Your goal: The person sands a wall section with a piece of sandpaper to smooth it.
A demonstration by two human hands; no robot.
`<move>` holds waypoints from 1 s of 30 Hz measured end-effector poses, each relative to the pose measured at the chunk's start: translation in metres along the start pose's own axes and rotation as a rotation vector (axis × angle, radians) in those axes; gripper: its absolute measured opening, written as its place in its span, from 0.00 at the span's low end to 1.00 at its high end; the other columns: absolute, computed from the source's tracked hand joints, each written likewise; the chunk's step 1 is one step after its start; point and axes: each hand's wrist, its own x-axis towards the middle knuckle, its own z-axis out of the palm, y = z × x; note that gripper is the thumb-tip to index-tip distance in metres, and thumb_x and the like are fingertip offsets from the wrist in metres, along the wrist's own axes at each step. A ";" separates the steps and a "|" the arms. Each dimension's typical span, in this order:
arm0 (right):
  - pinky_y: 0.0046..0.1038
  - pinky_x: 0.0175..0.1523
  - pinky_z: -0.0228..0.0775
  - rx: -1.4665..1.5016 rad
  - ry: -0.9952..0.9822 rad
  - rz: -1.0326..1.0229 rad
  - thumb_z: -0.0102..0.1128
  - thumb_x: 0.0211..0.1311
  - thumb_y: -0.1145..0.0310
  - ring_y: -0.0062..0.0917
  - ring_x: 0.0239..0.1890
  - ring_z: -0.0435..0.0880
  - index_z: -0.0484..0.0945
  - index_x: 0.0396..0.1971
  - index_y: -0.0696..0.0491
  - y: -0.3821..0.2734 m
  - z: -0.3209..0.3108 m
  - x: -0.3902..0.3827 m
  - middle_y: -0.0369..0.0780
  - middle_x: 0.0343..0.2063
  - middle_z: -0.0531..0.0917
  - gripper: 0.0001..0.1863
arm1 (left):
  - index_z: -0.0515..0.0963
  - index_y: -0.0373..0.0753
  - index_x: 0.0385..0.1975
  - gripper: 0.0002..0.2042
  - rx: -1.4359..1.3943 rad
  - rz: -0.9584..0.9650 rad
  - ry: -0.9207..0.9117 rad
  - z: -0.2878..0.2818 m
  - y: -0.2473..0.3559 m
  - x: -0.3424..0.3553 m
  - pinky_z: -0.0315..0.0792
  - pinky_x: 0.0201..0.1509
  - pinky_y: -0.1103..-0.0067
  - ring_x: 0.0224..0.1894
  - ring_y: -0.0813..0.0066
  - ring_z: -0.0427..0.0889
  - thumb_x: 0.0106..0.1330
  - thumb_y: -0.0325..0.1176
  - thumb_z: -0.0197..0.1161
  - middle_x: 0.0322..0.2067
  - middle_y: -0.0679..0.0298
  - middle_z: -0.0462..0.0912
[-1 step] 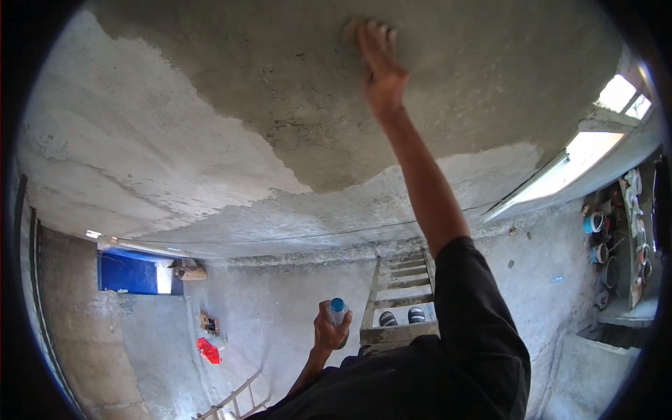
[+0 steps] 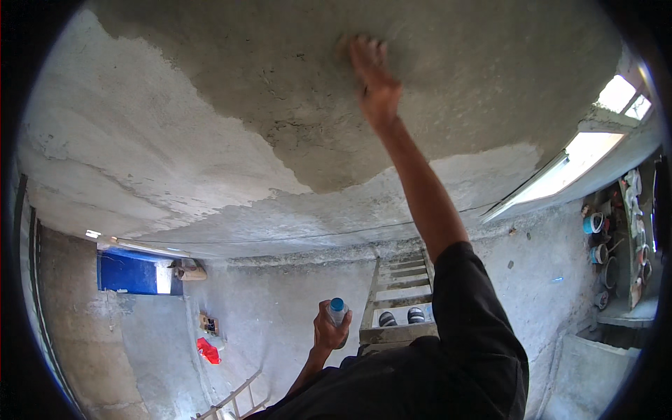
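Note:
My right hand [image 2: 376, 80] is raised against the wet, dark grey plaster [image 2: 280, 77] on the wall, the arm stretched up in a black short sleeve. Its fingers are bent and a little blurred; they seem to press a small plaster-coloured thing to the surface, too smeared to name. Lower down, away from the wall, my left hand [image 2: 325, 329] is closed round a clear plastic bottle [image 2: 337, 313] with a blue cap, held upright. Lighter, drier wall [image 2: 140, 140] borders the dark patch at the left and below.
Beneath me stands a wooden ladder [image 2: 402, 302], with my striped footwear [image 2: 415, 315] showing on it. Another ladder [image 2: 241, 399] is at the lower left. A red bag [image 2: 208, 350] lies on the floor. Buckets [image 2: 593, 223] stand at the right, below a bright window opening [image 2: 574, 164].
My right hand has slid slightly down and to the left over the wet plaster. The left hand with the bottle has stayed in place.

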 end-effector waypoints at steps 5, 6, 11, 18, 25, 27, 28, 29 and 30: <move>0.35 0.64 0.64 0.132 -0.316 0.136 0.53 0.49 0.90 0.35 0.55 0.76 0.78 0.50 0.52 -0.031 -0.016 -0.045 0.42 0.51 0.78 0.27 | 0.66 0.37 0.44 0.23 -0.016 0.023 0.021 -0.001 -0.001 0.001 0.76 0.36 0.66 0.32 0.53 0.82 0.55 0.40 0.69 0.30 0.51 0.80; 0.36 0.64 0.64 0.130 -0.217 0.136 0.54 0.47 0.89 0.35 0.56 0.75 0.78 0.50 0.53 -0.023 -0.021 -0.036 0.42 0.52 0.78 0.28 | 0.66 0.37 0.44 0.23 -0.002 0.014 0.026 -0.002 0.001 0.000 0.76 0.36 0.66 0.32 0.52 0.82 0.55 0.40 0.69 0.30 0.51 0.80; 0.37 0.64 0.64 -0.066 0.111 0.013 0.53 0.48 0.89 0.36 0.57 0.74 0.77 0.50 0.53 0.022 -0.025 0.032 0.42 0.53 0.76 0.27 | 0.66 0.37 0.44 0.23 0.028 0.025 0.018 -0.001 0.006 -0.005 0.76 0.36 0.66 0.32 0.52 0.82 0.55 0.40 0.69 0.30 0.51 0.80; 0.37 0.63 0.66 0.058 -0.243 0.137 0.55 0.51 0.86 0.38 0.57 0.74 0.77 0.51 0.53 -0.013 -0.021 -0.073 0.42 0.55 0.75 0.25 | 0.65 0.38 0.44 0.23 0.012 0.038 0.005 -0.002 0.005 0.001 0.76 0.37 0.66 0.32 0.52 0.83 0.55 0.40 0.69 0.31 0.51 0.80; 0.36 0.63 0.67 0.002 0.065 0.069 0.57 0.48 0.87 0.37 0.57 0.73 0.76 0.52 0.52 0.015 -0.022 0.013 0.42 0.54 0.76 0.28 | 0.66 0.37 0.44 0.23 0.024 0.015 -0.010 -0.005 0.009 -0.001 0.76 0.36 0.66 0.32 0.54 0.83 0.56 0.40 0.69 0.31 0.51 0.81; 0.37 0.63 0.66 -0.025 0.138 0.063 0.56 0.48 0.87 0.36 0.58 0.73 0.76 0.52 0.52 0.012 -0.014 0.006 0.43 0.53 0.76 0.28 | 0.66 0.37 0.44 0.23 0.024 0.003 -0.011 -0.003 0.008 -0.001 0.76 0.36 0.67 0.32 0.54 0.83 0.56 0.40 0.68 0.30 0.52 0.81; 0.37 0.64 0.65 -0.072 0.065 0.128 0.54 0.49 0.88 0.35 0.56 0.74 0.78 0.50 0.54 0.000 -0.010 -0.013 0.44 0.52 0.77 0.25 | 0.66 0.37 0.44 0.23 0.024 -0.006 -0.013 -0.003 0.008 -0.001 0.76 0.36 0.67 0.32 0.54 0.83 0.56 0.40 0.68 0.30 0.52 0.81; 0.38 0.64 0.64 -0.113 -0.006 0.193 0.52 0.49 0.89 0.34 0.55 0.76 0.79 0.47 0.56 -0.009 -0.007 -0.030 0.44 0.50 0.79 0.23 | 0.66 0.37 0.44 0.23 0.026 -0.009 -0.006 -0.002 0.007 0.001 0.76 0.36 0.67 0.32 0.54 0.83 0.56 0.40 0.68 0.30 0.52 0.81; 0.38 0.64 0.64 -0.112 -0.010 0.195 0.52 0.49 0.89 0.34 0.55 0.76 0.79 0.47 0.56 -0.015 -0.012 -0.040 0.44 0.50 0.79 0.23 | 0.66 0.37 0.44 0.23 0.030 -0.013 -0.001 -0.002 0.006 0.001 0.76 0.37 0.67 0.32 0.54 0.83 0.56 0.40 0.68 0.30 0.52 0.81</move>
